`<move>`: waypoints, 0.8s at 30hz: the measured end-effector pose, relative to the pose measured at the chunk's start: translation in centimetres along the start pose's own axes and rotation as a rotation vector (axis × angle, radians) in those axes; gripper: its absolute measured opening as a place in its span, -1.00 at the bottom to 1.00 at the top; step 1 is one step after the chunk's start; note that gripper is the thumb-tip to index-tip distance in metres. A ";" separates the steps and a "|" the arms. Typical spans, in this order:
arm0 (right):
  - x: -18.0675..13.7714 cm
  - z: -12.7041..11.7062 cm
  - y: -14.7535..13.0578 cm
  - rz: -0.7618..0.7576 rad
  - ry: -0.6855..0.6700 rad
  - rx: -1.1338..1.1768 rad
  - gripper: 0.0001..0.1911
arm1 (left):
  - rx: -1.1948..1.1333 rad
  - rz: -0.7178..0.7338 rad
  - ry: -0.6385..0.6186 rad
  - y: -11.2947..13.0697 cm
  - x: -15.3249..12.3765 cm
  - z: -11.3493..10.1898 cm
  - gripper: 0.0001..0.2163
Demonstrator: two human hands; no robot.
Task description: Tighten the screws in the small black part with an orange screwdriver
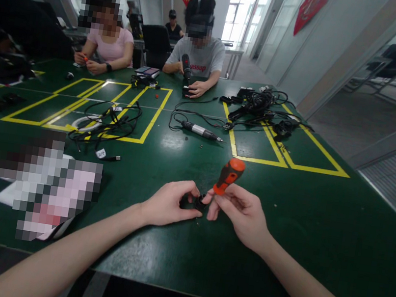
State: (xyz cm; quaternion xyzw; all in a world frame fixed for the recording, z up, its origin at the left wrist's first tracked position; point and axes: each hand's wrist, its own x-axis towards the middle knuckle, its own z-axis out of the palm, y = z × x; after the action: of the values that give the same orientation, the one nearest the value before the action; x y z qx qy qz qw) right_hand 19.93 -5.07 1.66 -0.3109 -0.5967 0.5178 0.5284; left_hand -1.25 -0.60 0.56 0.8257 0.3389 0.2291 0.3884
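Between the thumb and fingers of my left hand [171,204] is a small black part [201,201], low over the green tabletop. Its exact kind is too small to make out. My right hand [244,212] grips a screwdriver [230,175] with an orange and dark grey handle, tilted with its butt up and to the right. The screwdriver's tip is hidden by my fingers near the black part. Fingers of my right hand reach close to the part; I cannot tell whether they touch it.
An electric screwdriver [200,130] with a cord lies ahead. Coiled black cables [112,123] are at left, a cable heap [260,105] at back right. A pink pouch-like item [73,189], partly blurred, lies left. Yellow tape [319,170] marks the table [319,236]. Two people sit opposite.
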 end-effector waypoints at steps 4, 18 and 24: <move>-0.1 0.2 0.0 -0.018 -0.015 0.019 -0.78 | 0.010 -0.001 0.000 -0.1 0.0 0.1 -0.79; 0.0 0.0 0.0 -0.002 0.008 -0.061 -0.74 | 0.033 0.006 -0.001 -0.2 0.1 0.0 -0.79; 0.1 0.1 0.1 0.012 0.051 -0.104 -0.73 | 0.082 0.027 0.024 -0.5 0.0 0.1 -0.77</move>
State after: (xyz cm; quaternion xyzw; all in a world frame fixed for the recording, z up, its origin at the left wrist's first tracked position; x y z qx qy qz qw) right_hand 19.82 -5.00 1.63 -0.3547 -0.6072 0.4813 0.5234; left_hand -1.33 -0.43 0.08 0.8427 0.3413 0.2300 0.3470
